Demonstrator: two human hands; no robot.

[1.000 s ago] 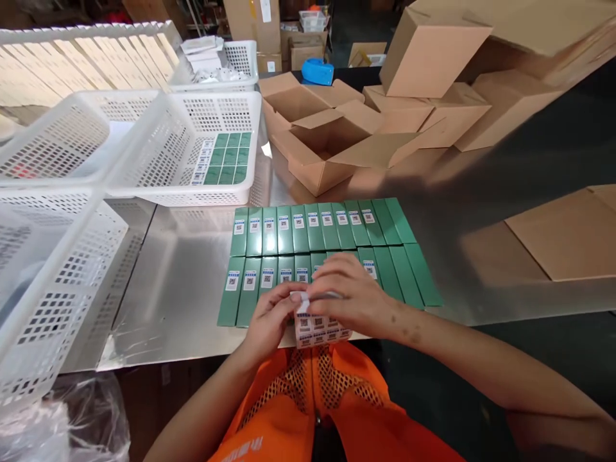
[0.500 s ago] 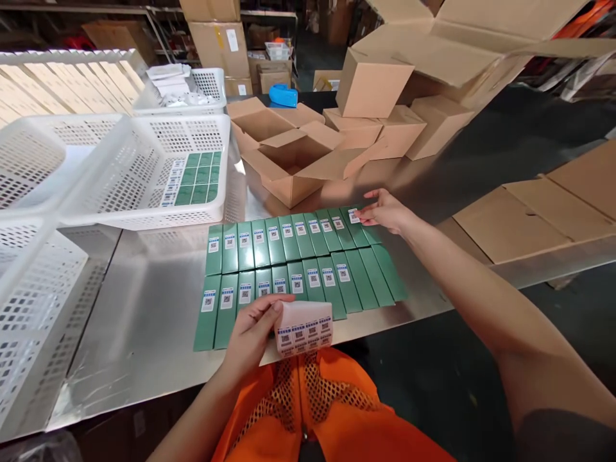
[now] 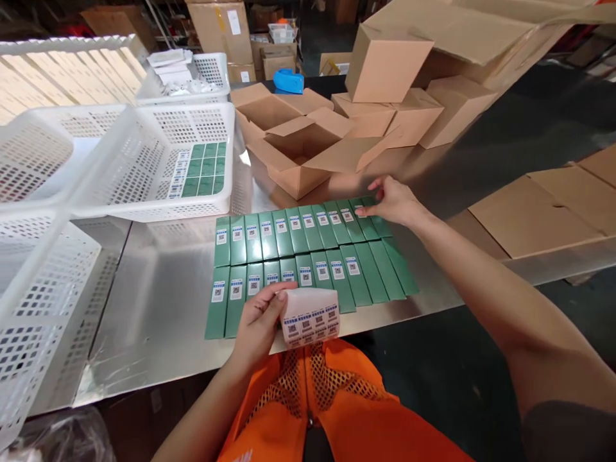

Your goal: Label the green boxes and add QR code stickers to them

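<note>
In my left hand (image 3: 260,321) is a sheet of QR-code label stickers (image 3: 312,324), pinched at its left edge, its upper part curled over and white. My right hand (image 3: 397,202) is at the far row near its right end. Its thumb presses on a label (image 3: 359,210) lying on a green box (image 3: 368,226), while the index finger is curled apart from the thumb. Two rows of slim green boxes (image 3: 240,247) lie side by side on the metal table. Most carry a label; several at the near row's right end (image 3: 385,273) show plain green tops. My left hand and the sheet partly cover the near row.
White plastic baskets (image 3: 192,208) stand at the left, one with stacked green boxes (image 3: 205,168). Open cartons (image 3: 301,179) and closed cartons (image 3: 385,70) are behind the rows. Flattened cardboard (image 3: 543,218) lies at right. A blue tape dispenser-like object (image 3: 289,81) sits behind.
The view has shifted, so the table sits slightly higher and further right. My right thumb now rests on the label at the same green box, and the index finger has lifted away. My left hand still holds the sheet.
</note>
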